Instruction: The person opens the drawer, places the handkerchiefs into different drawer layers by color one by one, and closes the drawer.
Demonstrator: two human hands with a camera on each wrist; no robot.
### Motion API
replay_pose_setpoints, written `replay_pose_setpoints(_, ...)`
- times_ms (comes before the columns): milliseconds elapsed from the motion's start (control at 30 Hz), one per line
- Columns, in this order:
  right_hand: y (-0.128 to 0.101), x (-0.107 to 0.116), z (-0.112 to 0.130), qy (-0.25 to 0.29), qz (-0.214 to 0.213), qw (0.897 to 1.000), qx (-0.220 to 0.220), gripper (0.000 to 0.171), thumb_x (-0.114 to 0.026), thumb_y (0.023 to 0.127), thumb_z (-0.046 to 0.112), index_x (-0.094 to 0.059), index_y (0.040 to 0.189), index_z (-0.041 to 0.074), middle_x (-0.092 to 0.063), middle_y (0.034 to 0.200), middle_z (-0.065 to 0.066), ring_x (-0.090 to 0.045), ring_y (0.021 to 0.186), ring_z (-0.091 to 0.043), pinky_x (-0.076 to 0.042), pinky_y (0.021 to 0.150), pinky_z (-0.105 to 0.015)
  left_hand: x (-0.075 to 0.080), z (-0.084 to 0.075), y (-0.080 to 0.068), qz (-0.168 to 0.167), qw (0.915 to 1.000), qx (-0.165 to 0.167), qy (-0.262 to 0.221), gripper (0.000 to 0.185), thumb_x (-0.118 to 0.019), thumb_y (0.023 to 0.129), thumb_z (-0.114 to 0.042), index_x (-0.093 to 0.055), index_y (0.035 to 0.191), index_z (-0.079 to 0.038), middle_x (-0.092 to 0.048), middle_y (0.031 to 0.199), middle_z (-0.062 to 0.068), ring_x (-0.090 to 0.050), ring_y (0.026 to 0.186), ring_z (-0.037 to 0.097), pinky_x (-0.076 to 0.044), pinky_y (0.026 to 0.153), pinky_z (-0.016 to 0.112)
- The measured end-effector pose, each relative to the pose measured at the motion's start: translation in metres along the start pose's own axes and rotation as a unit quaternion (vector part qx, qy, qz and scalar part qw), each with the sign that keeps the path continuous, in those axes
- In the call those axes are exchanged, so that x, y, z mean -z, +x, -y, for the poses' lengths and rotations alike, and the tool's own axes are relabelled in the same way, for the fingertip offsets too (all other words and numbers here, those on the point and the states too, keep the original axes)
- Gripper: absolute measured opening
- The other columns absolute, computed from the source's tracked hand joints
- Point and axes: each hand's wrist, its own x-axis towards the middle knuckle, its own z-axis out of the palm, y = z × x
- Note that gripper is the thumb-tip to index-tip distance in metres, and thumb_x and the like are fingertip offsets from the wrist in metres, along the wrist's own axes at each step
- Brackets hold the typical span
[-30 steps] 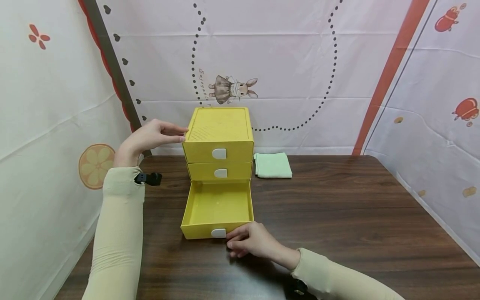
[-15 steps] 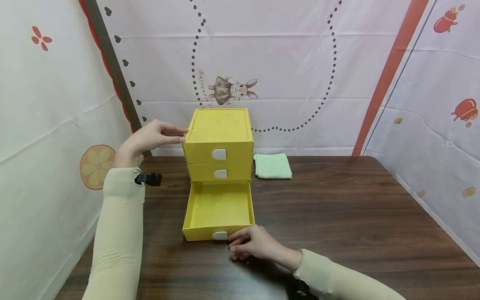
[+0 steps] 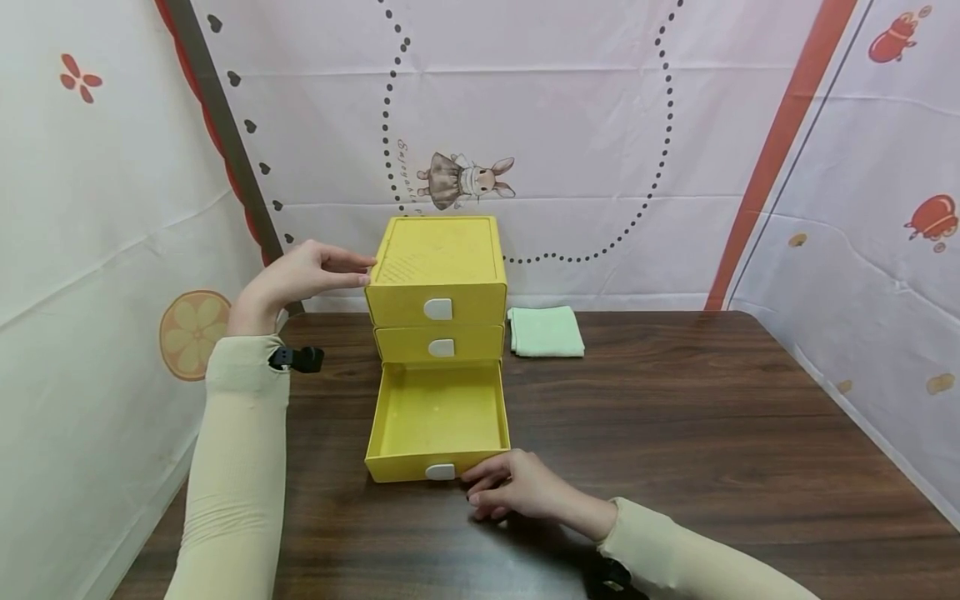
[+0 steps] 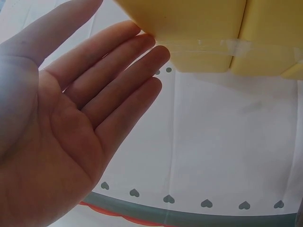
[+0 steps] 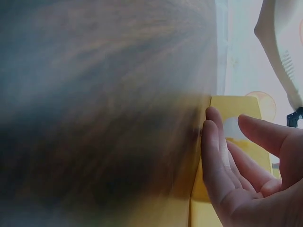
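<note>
A yellow drawer unit (image 3: 441, 250) stands at the back of the table, its bottom drawer (image 3: 438, 408) pulled out and empty. The upper two drawers are closed, each with a white tab handle. My left hand (image 3: 303, 271) has its fingertips right at the unit's top left edge; in the left wrist view its fingers (image 4: 118, 71) are nearly straight. Low by the right end of the pulled-out drawer's front is my right hand (image 3: 528, 490), fingers loosely bent and holding nothing. The white handle (image 5: 232, 127) of that drawer shows behind its fingers in the right wrist view.
A folded pale green cloth (image 3: 546, 332) lies just right of the unit. Printed fabric (image 3: 592, 150) hangs behind the dark wooden table (image 3: 675, 417) and along both its sides.
The bottom drawer has come slightly further toward me. My right hand has shifted a little right and away from the handle. The left hand stays at the unit's edge.
</note>
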Motion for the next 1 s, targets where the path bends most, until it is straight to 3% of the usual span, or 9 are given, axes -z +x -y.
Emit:
replay_pose_setpoints(433,-0.012,0.023,0.002,-0.057,0.015,0.998,-0.018,0.019,-0.071,0.085,0.015,-0.073,0.100,0.004,-0.074,0.088,-0.011,-0.072,0.078,-0.022,-0.057,0.063,-0.034,0.001,-0.001,0.000,0.003,1.0000,-0.003,-0.005,0.056,-0.069,0.081,-0.051,-0.062,0.128,-0.021,-0.062,0.127,0.006,-0.056,0.118,0.021,-0.046,0.096,0.048)
replay_pose_setpoints(767,-0.015,0.050,-0.006,-0.077,0.018,0.996,-0.041,0.022,-0.072,0.085,0.022,-0.073,0.101,0.007,-0.074,0.090,-0.006,-0.070,0.078,-0.016,-0.055,0.065,-0.032,0.000,0.001,0.000,0.002,1.0000,-0.001,0.003,0.056,-0.069,0.081,-0.052,-0.062,0.128,-0.021,-0.062,0.128,0.006,-0.055,0.119,0.022,-0.045,0.097,0.049)
replay_pose_setpoints(1000,-0.014,0.072,-0.008,-0.070,0.002,0.996,-0.051,0.028,-0.071,0.086,0.023,-0.071,0.106,0.004,-0.073,0.097,-0.007,-0.070,0.082,-0.020,-0.055,0.069,-0.034,0.000,0.001,0.000,0.000,1.0000,0.004,0.006,0.057,-0.068,0.081,-0.053,-0.062,0.128,-0.022,-0.061,0.129,0.006,-0.055,0.120,0.023,-0.044,0.098,0.050)
